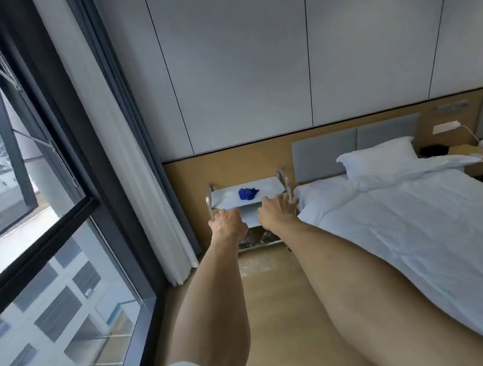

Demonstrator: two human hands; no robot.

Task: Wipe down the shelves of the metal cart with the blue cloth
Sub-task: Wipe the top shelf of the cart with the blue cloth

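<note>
While one cloth (pixel 248 193) is lying bunched and untouched on the top shelf, wiping is not looking begun. The left hand (pixel 227 224) and right hand (pixel 275 211) are gripping the cart (pixel 283 179) at its near edge (curled fingers), with at least two shelves showing.

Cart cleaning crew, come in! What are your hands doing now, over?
Left hand and right hand grip metal cart near edge. Blue cloth lies untouched on top shelf. Bed close beside cart.
</note>
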